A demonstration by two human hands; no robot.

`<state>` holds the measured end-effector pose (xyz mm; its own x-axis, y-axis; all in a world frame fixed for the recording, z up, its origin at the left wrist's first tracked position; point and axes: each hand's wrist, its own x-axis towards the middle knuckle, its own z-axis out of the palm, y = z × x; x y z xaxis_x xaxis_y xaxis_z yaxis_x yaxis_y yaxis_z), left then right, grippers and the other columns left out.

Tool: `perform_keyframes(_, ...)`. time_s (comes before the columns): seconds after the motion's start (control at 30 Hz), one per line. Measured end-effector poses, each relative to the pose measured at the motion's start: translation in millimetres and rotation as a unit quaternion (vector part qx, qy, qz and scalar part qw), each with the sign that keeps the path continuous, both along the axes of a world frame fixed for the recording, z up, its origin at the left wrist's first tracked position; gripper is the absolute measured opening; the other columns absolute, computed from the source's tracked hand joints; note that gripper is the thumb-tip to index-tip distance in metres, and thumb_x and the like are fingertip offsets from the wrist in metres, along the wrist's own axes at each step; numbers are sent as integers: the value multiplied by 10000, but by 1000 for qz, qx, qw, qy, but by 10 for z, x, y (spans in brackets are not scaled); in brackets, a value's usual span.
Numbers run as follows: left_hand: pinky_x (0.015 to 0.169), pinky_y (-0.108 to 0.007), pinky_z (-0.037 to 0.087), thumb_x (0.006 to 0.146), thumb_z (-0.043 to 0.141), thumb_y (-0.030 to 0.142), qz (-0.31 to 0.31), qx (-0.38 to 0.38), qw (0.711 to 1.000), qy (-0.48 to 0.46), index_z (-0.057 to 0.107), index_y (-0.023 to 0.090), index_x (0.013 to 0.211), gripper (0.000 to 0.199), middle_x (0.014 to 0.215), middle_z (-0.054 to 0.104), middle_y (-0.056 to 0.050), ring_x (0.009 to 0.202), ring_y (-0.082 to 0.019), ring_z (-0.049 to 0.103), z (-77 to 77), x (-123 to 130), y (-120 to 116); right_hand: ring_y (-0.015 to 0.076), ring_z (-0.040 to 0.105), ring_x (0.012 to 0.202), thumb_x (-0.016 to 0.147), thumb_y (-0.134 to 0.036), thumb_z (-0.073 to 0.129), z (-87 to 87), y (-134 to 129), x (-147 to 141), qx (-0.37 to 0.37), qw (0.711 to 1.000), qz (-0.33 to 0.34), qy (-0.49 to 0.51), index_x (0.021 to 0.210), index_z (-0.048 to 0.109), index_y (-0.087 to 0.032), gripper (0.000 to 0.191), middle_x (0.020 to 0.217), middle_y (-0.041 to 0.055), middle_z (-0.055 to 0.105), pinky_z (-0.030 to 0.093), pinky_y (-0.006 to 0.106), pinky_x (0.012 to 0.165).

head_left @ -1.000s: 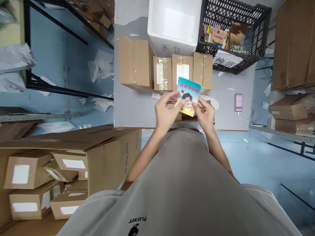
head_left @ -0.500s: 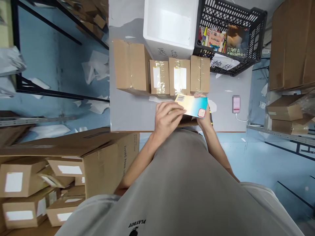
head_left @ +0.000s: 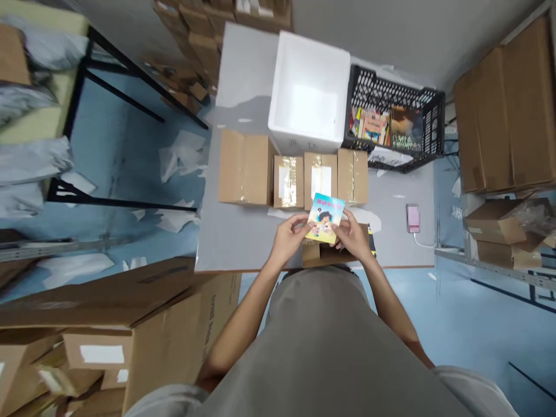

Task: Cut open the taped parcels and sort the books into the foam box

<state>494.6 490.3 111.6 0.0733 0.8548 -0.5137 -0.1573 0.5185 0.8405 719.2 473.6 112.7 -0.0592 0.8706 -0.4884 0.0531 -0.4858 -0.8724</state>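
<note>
A small colourful book [head_left: 325, 218] with a cartoon figure on its cover is held up over the table's front edge. My left hand [head_left: 290, 234] grips its left side, thumb on the cover. On the right side my right hand [head_left: 351, 234] pinches it, thumb in front. Beneath the hands, an open cardboard box [head_left: 311, 253] stands at the table edge, partly hidden by them. Behind the book is a row of closed boxes: a large one [head_left: 247, 168], then smaller taped ones [head_left: 288, 182].
A white foam bin [head_left: 274, 110] and a black crate [head_left: 428, 124] holding books stand behind the boxes. A phone [head_left: 413, 218] with a cable lies at the right of the grey table [head_left: 230, 240]. A large carton [head_left: 174, 330] of parcels is at lower left.
The book has turned from its barcode side to its cartoon cover and is now upright between both hands. The camera view has shifted, showing more of the table's far side.
</note>
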Motion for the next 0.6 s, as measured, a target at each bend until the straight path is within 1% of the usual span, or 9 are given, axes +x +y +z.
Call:
perform_keyframes(0.1,785,-415,777,778,981,560,-8,29,1000,8,816,178,1248,627,1313,835,-133,1040,-292,853,-34,-88,271,184,814,629,921,-499,882,-41,352,-28,-13,999,13,27,1778,417,-358,985,1162,37,859,703,309,551)
perform_keyframes(0.2,950,-483,774,800,899,401,-1,106,994,24,803,167,1363,618,1419,812,-141,1128,-304,845,76,-125,820,195,823,680,878,-392,877,21,1036,-60,40,998,14,41,1801,428,-341,1028,1094,11,817,760,364,660)
perform_keyframes(0.3,1110,-520,718,848,833,309,5,196,979,62,766,166,1477,649,1503,792,-157,1264,-334,820,390,-136,1544,197,838,818,869,-349,864,205,1852,-115,121,991,1,49,1697,579,-312,877,1109,13,808,779,416,892)
perform_keyframes(0.37,1217,-550,648,892,836,280,30,220,970,98,715,122,1542,680,1576,744,-225,1378,-376,782,648,-146,1949,210,851,968,886,-371,870,337,2290,-163,152,987,-20,46,1593,659,-301,741,1279,59,813,743,446,1039)
perform_keyframes(0.4,1246,-559,623,911,848,279,53,231,964,121,688,119,1574,701,1628,702,-250,1443,-398,747,755,-154,2086,216,851,1016,893,-390,877,382,2439,-179,155,987,-32,37,1561,675,-289,705,1371,88,799,724,462,1082)
perform_keyframes(0.47,1293,-554,582,937,871,300,93,256,951,148,667,150,1599,709,1722,622,-252,1537,-412,683,863,-178,2188,244,841,1125,894,-435,895,397,2555,-172,160,986,-43,10,1494,710,-262,651,1490,133,771,686,493,1147)
perform_keyframes(0.5,1310,-549,567,951,870,318,103,266,946,153,666,171,1601,697,1741,608,-239,1563,-407,663,851,-195,2145,265,828,1191,888,-457,904,361,2517,-138,166,985,-38,-6,1455,731,-249,628,1510,146,771,665,508,1179)
perform_keyframes(0.53,1326,-545,554,964,863,337,105,272,944,153,672,189,1593,674,1741,613,-224,1572,-395,656,793,-217,2040,288,809,1259,877,-482,912,299,2416,-77,174,984,-30,-23,1409,755,-240,605,1510,153,780,642,523,1209)
perform_keyframes(0.6,1345,-561,534,982,832,366,91,254,951,153,690,196,1563,621,1682,674,-210,1560,-376,671,563,-278,1668,332,766,1368,847,-544,924,118,2050,130,187,981,-14,-56,1318,797,-231,580,1485,162,807,597,552,1261)
